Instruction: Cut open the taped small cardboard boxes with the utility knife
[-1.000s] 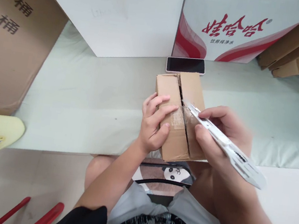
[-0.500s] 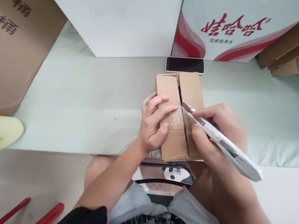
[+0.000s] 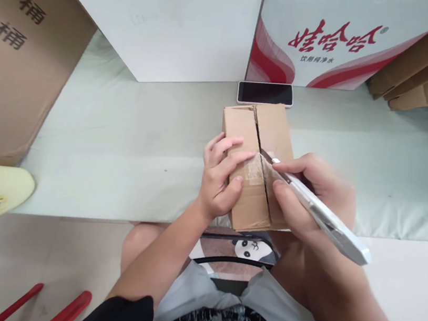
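Head view: the blade (image 3: 266, 155) of the utility knife (image 3: 322, 213), blurred one second ago, now meets the taped seam (image 3: 267, 196) of the cardboard box (image 3: 253, 200), which sits between both hands; depth is unclear. Left hand (image 3: 222, 175): fingers spread on the box. Right hand (image 3: 314, 196): thumb and forefinger pinch the knife. Behind the box, a white carton (image 3: 310, 70) reads 饮用纯净水.

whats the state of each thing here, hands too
Small cardboard box, top flaps down, narrow gap between them.
Utility knife, blade out, tip at the gap.
Clear tape, stuck on the flaps; cut or not, unclear.
Phone, face up, screen dark.
Left hand, resting on the box.
Right hand, gripping the knife.
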The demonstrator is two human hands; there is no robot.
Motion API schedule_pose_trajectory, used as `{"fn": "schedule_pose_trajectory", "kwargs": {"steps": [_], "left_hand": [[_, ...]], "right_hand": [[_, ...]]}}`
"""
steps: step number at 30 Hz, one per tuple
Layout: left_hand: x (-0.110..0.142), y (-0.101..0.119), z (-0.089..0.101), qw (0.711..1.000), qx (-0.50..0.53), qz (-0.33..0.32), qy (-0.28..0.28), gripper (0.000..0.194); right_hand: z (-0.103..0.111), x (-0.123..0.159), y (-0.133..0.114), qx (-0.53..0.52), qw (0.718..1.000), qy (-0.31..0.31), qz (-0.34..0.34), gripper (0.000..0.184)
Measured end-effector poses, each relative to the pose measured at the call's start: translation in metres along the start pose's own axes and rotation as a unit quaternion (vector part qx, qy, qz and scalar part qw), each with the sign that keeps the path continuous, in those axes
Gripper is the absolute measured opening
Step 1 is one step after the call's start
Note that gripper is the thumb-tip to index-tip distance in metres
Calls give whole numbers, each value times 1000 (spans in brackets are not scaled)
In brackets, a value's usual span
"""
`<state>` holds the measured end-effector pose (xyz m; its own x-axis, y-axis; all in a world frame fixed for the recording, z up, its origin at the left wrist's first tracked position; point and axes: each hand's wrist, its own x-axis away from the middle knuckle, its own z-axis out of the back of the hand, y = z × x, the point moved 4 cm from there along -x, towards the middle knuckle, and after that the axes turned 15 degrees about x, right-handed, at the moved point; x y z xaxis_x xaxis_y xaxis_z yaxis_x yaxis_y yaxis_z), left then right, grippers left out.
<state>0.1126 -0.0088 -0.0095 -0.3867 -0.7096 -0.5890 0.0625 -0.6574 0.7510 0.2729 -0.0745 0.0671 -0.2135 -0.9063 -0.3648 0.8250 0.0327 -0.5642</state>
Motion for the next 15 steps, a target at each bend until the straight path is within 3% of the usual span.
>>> {"fn": "schedule_pose_trajectory", "kwargs": {"steps": [5, 15], "left_hand": [[0, 1, 0, 1000, 4, -8, 7, 46], [-1, 2, -1, 999, 18, -25, 17, 43]], "right_hand": [[-2, 0, -1, 0, 1000, -27, -3, 12], [0, -1, -3, 3, 1000, -20, 2, 15]]}}
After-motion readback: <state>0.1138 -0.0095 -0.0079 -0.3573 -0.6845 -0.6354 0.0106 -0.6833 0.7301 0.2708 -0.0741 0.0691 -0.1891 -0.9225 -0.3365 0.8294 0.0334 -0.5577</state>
